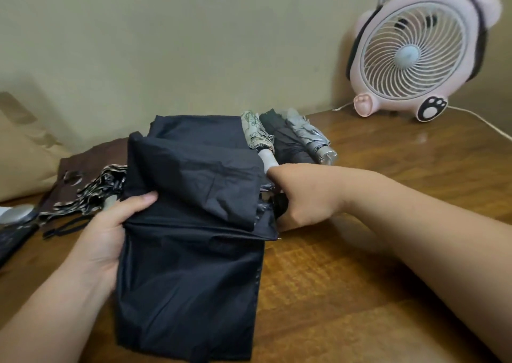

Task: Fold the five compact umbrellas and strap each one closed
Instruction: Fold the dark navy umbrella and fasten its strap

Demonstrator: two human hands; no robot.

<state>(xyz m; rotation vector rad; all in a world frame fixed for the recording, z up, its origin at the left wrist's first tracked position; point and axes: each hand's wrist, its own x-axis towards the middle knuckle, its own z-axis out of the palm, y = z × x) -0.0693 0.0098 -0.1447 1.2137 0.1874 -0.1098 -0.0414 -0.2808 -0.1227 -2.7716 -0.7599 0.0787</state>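
Observation:
A navy blue compact umbrella (pixel 191 224) lies across the wooden table (pixel 360 279), its loose fabric panels spread flat toward me. My left hand (pixel 110 235) pinches the canopy's left edge. My right hand (pixel 302 196) is closed around its black handle at the right end. Behind it lie three folded umbrellas side by side: a floral cream one (pixel 256 132), a dark grey one (pixel 288 138) and a silver-grey one (pixel 310 135). At the left lies a black-and-white patterned umbrella (pixel 97 193), unfolded and loose, with a strap trailing.
A pink bear-shaped desk fan (pixel 418 49) stands at the back right, its white cable (pixel 482 121) running across the table. A brown cloth (pixel 86 163) and a beige cushion (pixel 22 152) sit at the left. A dark object with a silver end (pixel 16 218) lies at the left edge.

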